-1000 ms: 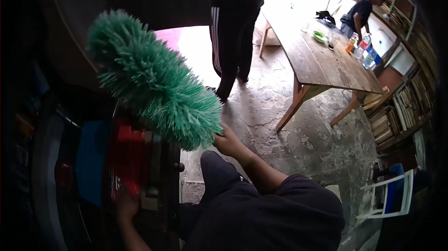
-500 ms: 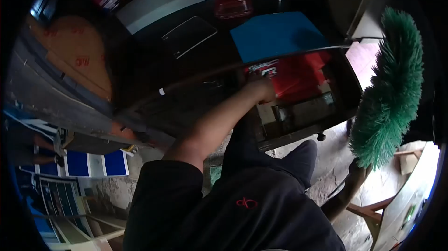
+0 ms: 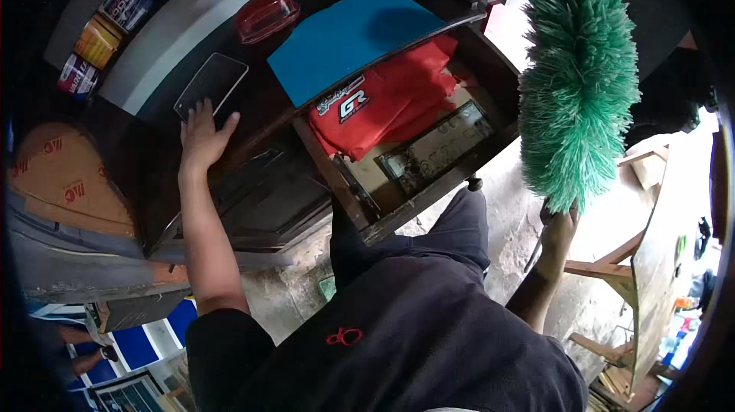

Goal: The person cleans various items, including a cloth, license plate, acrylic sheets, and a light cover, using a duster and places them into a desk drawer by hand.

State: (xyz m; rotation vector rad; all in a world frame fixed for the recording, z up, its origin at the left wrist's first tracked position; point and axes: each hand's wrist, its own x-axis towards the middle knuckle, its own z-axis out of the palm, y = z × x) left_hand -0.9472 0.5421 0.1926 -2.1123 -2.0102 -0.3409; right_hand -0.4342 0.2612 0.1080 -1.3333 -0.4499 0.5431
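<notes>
My left hand (image 3: 205, 136) reaches over the dark desk top with its fingers spread. It holds nothing, and its fingertips are at the near edge of a flat, see-through rectangular piece with a pale rim (image 3: 213, 84). My right hand (image 3: 560, 220) is wrapped round the lower end of a fluffy green duster (image 3: 578, 83), which stands upright at the right. Between the hands is an open wooden drawer (image 3: 425, 201). Inside lie a red cloth with white lettering (image 3: 383, 98) and a framed glass-like panel (image 3: 436, 148).
A blue sheet (image 3: 352, 33) and a red clear dish (image 3: 266, 15) lie on the desk. Several cans, among them a yellow can (image 3: 98, 40), stand on a shelf behind. A brown cardboard piece (image 3: 69, 174) is at the left. Another person's legs (image 3: 88, 351) show at lower left.
My left hand has moved from the red cloth in the drawer leftward to the desk top, its fingers now spread. The view has turned, and the duster appears higher and further left.
</notes>
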